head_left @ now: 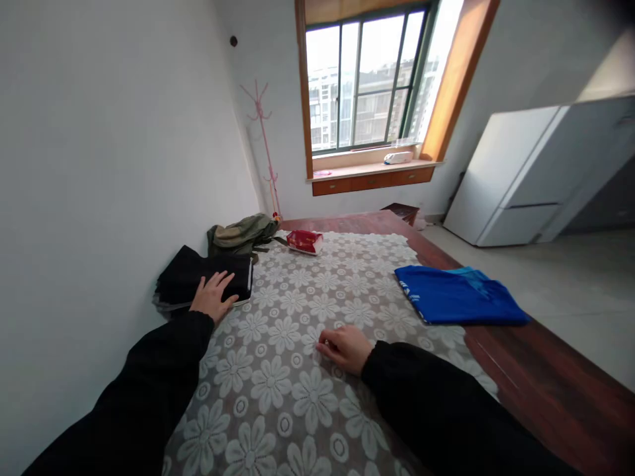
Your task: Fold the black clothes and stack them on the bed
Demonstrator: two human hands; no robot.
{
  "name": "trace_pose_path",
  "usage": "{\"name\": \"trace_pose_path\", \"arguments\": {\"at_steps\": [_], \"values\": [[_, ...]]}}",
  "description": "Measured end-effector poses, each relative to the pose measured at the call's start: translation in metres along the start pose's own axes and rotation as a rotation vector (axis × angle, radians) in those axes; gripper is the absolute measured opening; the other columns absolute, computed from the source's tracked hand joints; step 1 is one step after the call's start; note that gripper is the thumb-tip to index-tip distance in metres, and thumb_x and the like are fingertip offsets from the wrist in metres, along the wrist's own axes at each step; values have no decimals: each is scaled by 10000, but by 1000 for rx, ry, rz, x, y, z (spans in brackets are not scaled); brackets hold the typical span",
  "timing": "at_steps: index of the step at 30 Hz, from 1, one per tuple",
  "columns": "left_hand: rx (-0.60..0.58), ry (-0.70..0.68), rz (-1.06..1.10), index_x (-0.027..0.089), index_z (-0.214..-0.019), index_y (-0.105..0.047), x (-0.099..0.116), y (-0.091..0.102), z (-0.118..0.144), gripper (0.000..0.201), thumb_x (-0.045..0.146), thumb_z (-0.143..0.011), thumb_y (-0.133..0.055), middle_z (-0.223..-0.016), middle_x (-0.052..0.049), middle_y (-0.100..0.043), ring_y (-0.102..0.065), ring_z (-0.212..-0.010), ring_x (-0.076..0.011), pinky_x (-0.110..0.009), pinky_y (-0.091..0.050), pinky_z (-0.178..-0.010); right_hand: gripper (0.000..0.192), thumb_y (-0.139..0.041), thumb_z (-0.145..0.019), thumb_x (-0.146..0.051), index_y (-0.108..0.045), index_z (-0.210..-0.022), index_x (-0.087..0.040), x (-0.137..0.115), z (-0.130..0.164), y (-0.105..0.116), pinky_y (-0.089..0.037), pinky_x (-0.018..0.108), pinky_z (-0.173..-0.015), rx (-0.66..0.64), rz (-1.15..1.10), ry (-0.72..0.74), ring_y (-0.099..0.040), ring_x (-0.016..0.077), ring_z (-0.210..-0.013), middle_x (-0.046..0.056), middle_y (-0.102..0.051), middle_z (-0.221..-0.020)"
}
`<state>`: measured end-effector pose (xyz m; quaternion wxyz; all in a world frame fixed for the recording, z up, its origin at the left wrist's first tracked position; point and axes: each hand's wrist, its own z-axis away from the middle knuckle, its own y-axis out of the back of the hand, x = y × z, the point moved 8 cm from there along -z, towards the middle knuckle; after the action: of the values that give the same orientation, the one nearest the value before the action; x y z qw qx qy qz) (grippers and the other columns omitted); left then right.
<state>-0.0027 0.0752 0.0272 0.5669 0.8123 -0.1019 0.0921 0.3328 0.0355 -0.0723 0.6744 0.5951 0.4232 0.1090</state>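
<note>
Head view: at our eleven o'clock, black folded cloth [187, 272], left grip [214, 297] spread wide atop, seemingly steadying it; right grip [347, 349] curled, closure we cannot tell.

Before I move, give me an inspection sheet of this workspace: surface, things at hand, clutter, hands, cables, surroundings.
Surface: dark red wooden table, mostly under a flowered tablecloth; bare wood shows along the far and right sides.
Things at hand: black folded cloth, layered, at the left by the wall.
Clutter: blue folded cloth at the right; red packet and greenish bag toward the far end.
Left hand: fingers spread on the black folded cloth.
Right hand: loosely curled at the tablecloth; contact unclear.
Cables: nothing seen.
Surroundings: window and pink stand ahead; white cabinet-like unit at the right.
</note>
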Motion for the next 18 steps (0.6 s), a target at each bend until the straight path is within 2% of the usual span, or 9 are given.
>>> {"name": "trace_pose_path", "arguments": {"at_steps": [3,5,8,10,12,14,16,18], "values": [[34,32,-31,209,-1058,-748,-11,-5,-9,223,277,-891,-617,-1212,-119,-740,-610,-1257,-350,-611,-293,-1196,319,-498,-1020,-440,-731,-991,-224,0,0,1,-365,290,-647,1,-32,13,-695,188,-732,37,-769,-806],[83,68,-46,206,-977,-764,-15,2,-14,202,272,-909,-586,-1117,-123,-767,-669,-1137,-348,-571,-405,-1118,322,-507,-1013,-447,-735,-982,-222,2,0,0,-373,294,-655,11,-59,14,-696,191,-734,40,-769,-807],[213,149,-54,159,-1037,-748,-17,28,-28,313,329,-968,-495,-1111,-166,-753,-690,-1036,-352,-488,-522,-945,321,-533,-993,-471,-733,-954,-223,7,-1,0,-382,297,-658,43,-141,0,-678,188,-710,38,-752,-778],[327,188,-52,142,-1166,-705,-4,49,-33,412,372,-1017,-398,-1198,-172,-721,-669,-1098,-340,-446,-522,-935,326,-543,-980,-499,-712,-960,-221,12,-2,2,-396,292,-645,84,-296,-24,-648,176,-660,21,-711,-706],[402,154,-24,163,-1239,-673,29,62,-26,454,417,-1041,-352,-1252,-140,-702,-643,-1166,-307,-407,-492,-993,373,-517,-976,-557,-659,-1072,-226,22,-5,3,-419,281,-588,136,-571,-81,-607,162,-587,4,-681,-701],[361,17,66,199,-1209,-694,82,61,-6,449,484,-1030,-397,-1218,-98,-720,-657,-1133,-271,-372,-487,-1002,493,-457,-969,-643,-548,-1246,-244,37,-7,5,-453,280,-520,230,-891,-166,-610,169,-592,28,-702,-858],[90,-160,208,258,-1244,-689,141,35,24,456,573,-997,-470,-1209,-59,-729,-680,-1057,-252,-369,-513,-954,591,-384,-963,-708,-434,-1361,-273,54,-7,10,-532,316,-552,379,-1112,-248,-669,201,-738,88,-686,-1115],[-158,-252,280,295,-1271,-678,177,7,56,473,619,-969,-512,-1225,-44,-728,-672,-1090,-262,-404,-505,-988,599,-352,-974,-702,-398,-1401,-285,68,-4,15,-595,385,-758,522,-1140,-306,-682,238,-988,126,-614,-1317]]}}
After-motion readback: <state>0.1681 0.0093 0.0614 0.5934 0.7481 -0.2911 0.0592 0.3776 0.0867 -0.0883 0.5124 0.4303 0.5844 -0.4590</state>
